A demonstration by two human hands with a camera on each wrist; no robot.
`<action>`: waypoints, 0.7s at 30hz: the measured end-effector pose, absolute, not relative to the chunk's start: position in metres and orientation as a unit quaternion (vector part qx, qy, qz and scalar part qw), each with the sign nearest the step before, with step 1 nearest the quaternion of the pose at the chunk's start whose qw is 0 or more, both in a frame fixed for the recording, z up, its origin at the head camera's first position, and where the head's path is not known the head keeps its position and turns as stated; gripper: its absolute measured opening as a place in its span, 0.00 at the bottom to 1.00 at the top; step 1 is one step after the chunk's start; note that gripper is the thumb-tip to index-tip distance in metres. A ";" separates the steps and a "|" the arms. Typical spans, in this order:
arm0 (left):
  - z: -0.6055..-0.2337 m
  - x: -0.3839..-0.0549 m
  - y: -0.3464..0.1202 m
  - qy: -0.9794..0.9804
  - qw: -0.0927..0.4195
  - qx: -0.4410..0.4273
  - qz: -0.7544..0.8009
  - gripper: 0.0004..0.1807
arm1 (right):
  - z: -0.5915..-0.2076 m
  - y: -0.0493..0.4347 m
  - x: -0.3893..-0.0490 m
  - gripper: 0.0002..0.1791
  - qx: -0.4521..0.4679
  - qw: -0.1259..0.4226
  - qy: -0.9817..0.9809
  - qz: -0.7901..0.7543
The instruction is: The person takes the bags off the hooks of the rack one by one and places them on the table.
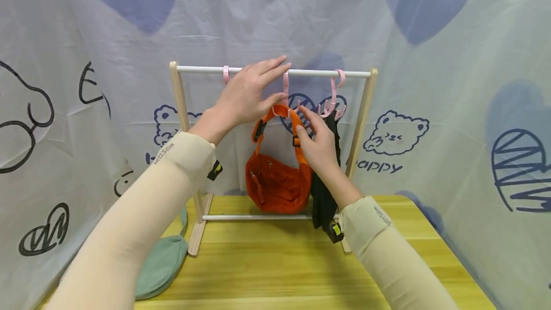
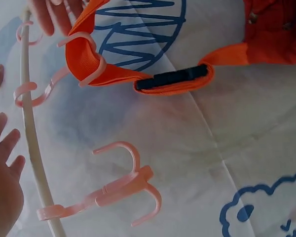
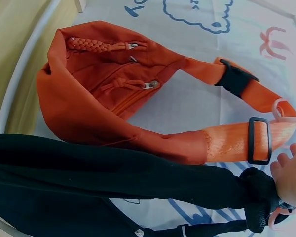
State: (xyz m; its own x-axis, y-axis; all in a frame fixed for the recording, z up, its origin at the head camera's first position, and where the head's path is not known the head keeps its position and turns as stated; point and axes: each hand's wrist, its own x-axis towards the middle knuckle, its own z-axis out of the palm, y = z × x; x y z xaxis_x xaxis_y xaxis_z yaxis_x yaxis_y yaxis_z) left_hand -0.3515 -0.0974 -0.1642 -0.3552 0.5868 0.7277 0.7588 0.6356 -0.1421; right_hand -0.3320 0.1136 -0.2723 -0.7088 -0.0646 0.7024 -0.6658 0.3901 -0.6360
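Observation:
An orange bag hangs by its strap from the middle pink hook on the rack. In the left wrist view the strap lies over that hook's prongs. My left hand is raised in front of the rail, fingers extended, holding nothing. My right hand is beside the strap's right side with fingers relaxed; the right wrist view shows its fingertips close to the strap buckle. A black bag hangs from the right pink hook, partly behind my right hand and wrist.
The rack has a white rail and wooden posts. A bare pink hook hangs at its left. On the wooden table, a green bag lies left of the rack. Printed cloth stands behind and at both sides.

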 end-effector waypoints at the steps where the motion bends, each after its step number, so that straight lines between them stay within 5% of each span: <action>1: -0.163 -0.354 -0.096 -0.821 0.385 -0.406 -0.113 0.33 | -0.273 0.113 -0.334 0.26 0.231 0.301 -0.778 0.500; 8: -0.161 -0.367 -0.091 -0.842 0.371 -0.367 -0.140 0.28 | -0.274 0.104 -0.341 0.25 0.213 0.285 -0.774 0.524; 21: -0.180 -0.378 -0.094 -0.797 0.451 -0.344 -0.208 0.21 | -0.279 0.085 -0.347 0.22 0.219 0.294 -0.760 0.536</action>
